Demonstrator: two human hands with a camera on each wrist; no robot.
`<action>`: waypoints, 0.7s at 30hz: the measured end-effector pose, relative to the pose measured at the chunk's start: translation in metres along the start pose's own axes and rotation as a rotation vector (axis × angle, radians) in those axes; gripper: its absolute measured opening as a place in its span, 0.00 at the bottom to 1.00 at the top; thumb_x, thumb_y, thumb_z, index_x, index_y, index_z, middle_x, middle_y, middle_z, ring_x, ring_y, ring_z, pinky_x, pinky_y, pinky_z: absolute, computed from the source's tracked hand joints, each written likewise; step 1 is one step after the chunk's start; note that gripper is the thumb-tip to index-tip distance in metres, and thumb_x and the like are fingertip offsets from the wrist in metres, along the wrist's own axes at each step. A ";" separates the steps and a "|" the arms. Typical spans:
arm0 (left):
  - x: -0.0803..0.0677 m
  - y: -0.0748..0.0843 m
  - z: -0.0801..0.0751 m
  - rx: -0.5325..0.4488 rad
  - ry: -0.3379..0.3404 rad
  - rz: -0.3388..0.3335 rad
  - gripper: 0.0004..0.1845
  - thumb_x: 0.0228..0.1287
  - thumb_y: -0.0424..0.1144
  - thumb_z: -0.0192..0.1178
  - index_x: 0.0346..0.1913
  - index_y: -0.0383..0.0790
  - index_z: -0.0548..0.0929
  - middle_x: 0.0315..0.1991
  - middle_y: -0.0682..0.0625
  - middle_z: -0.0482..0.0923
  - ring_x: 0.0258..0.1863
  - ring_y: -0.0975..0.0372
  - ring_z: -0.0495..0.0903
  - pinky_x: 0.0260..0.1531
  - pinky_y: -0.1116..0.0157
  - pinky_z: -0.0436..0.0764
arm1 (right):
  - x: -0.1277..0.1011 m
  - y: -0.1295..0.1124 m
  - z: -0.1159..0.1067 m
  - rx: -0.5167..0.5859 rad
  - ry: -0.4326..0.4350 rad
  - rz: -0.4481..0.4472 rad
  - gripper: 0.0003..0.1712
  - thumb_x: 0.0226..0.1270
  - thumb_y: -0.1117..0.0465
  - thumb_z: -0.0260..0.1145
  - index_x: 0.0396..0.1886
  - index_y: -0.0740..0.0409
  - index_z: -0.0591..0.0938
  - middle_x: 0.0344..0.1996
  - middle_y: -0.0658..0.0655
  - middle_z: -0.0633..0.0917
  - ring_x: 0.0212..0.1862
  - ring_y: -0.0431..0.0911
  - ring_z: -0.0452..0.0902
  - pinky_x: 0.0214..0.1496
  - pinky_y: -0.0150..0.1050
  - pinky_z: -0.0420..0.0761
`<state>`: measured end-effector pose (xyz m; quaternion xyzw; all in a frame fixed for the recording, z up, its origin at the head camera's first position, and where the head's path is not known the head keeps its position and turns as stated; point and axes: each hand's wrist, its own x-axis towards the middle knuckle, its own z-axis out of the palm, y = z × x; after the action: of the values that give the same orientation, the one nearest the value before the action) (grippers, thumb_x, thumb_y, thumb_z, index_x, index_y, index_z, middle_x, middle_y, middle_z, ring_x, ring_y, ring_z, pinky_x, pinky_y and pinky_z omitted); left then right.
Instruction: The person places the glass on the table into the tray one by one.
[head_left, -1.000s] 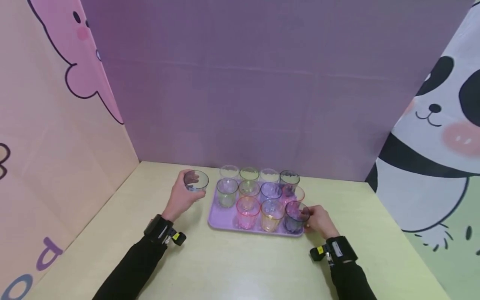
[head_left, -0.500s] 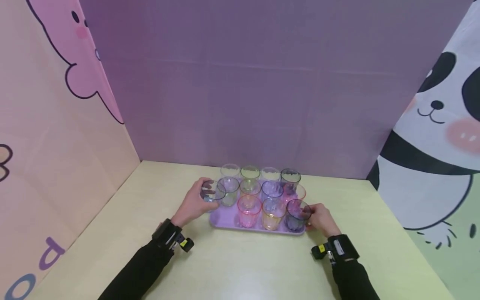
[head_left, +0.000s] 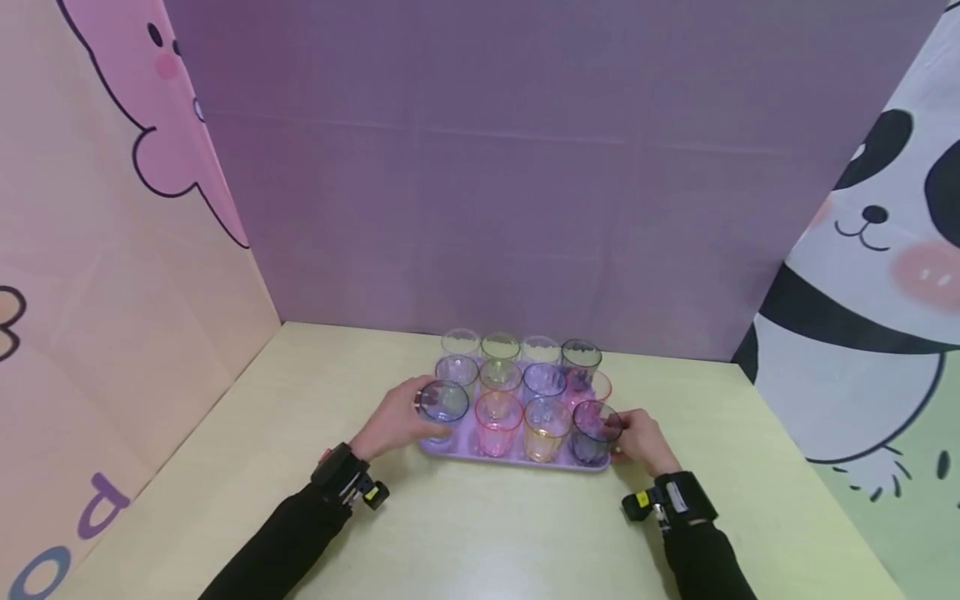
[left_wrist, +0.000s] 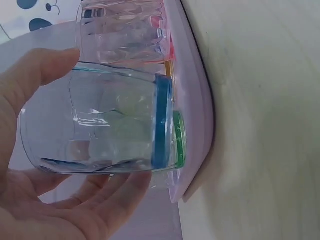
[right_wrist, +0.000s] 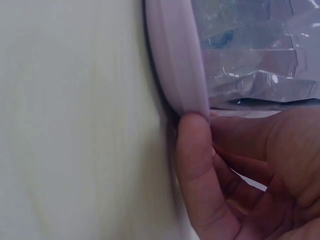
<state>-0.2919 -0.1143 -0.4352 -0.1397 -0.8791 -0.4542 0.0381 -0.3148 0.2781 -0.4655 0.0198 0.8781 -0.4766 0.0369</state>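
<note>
Fingers of my left hand (head_left: 392, 423) are curling round the blue cup (head_left: 443, 402), seating it at the tray's (head_left: 517, 460) seven o'clock corner. I'm gripping the tray's four o'clock edge with my right hand (head_left: 639, 442), fingers curled, steadying it.

Cups (head_left: 525, 392) stand packed rim to rim across the lilac tray (head_left: 517, 460) at centre frame, leaving no gap for fingers between them. The left hand (head_left: 393, 425) blocks the tray's left edge; the right hand (head_left: 641, 440) blocks its right corner. Open table (head_left: 487, 533) lies along the lower frame and to the tray's left and right. Behind the tray, the purple backdrop (head_left: 525, 208) closes off the far side; printed panels wall both flanks.
</note>
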 end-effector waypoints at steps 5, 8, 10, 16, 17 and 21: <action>-0.001 -0.001 0.003 0.042 -0.016 -0.020 0.45 0.28 0.45 0.78 0.58 0.43 0.71 0.50 0.46 0.75 0.47 0.56 0.75 0.47 0.55 0.75 | 0.001 0.000 0.001 -0.018 0.001 0.010 0.09 0.51 0.79 0.56 0.31 0.71 0.80 0.28 0.61 0.81 0.24 0.46 0.77 0.25 0.40 0.82; 0.000 -0.004 0.006 0.046 -0.030 -0.027 0.45 0.29 0.47 0.77 0.58 0.43 0.70 0.49 0.47 0.76 0.46 0.57 0.75 0.46 0.57 0.76 | 0.003 0.000 0.001 -0.030 0.011 0.014 0.10 0.49 0.80 0.56 0.30 0.69 0.80 0.27 0.59 0.81 0.25 0.46 0.77 0.24 0.40 0.82; 0.000 -0.005 0.007 0.042 -0.037 -0.034 0.46 0.29 0.47 0.77 0.58 0.44 0.69 0.48 0.47 0.76 0.45 0.58 0.75 0.44 0.58 0.77 | 0.003 -0.001 0.001 -0.039 0.011 0.010 0.11 0.48 0.81 0.56 0.30 0.69 0.80 0.27 0.59 0.81 0.25 0.46 0.77 0.25 0.40 0.82; 0.001 -0.005 0.009 0.022 -0.066 -0.024 0.45 0.31 0.47 0.76 0.58 0.42 0.67 0.50 0.45 0.75 0.47 0.55 0.75 0.44 0.56 0.77 | 0.003 0.000 0.001 -0.043 0.009 0.013 0.18 0.42 0.84 0.53 0.33 0.70 0.80 0.28 0.59 0.81 0.25 0.46 0.77 0.24 0.40 0.82; 0.001 -0.005 0.009 0.023 -0.071 -0.022 0.45 0.31 0.47 0.76 0.58 0.42 0.67 0.50 0.45 0.75 0.47 0.55 0.75 0.44 0.55 0.77 | 0.003 0.000 0.001 -0.040 0.008 0.014 0.17 0.43 0.83 0.53 0.33 0.70 0.80 0.29 0.60 0.81 0.25 0.46 0.77 0.25 0.40 0.82; 0.002 -0.005 0.009 0.020 -0.086 -0.012 0.46 0.33 0.47 0.76 0.59 0.42 0.65 0.50 0.44 0.75 0.48 0.54 0.75 0.44 0.55 0.77 | 0.002 0.000 0.000 -0.039 0.009 0.011 0.15 0.46 0.82 0.54 0.33 0.70 0.80 0.30 0.60 0.81 0.25 0.46 0.77 0.25 0.40 0.82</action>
<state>-0.2943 -0.1092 -0.4440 -0.1533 -0.8853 -0.4391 -0.0010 -0.3171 0.2777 -0.4659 0.0262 0.8872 -0.4592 0.0358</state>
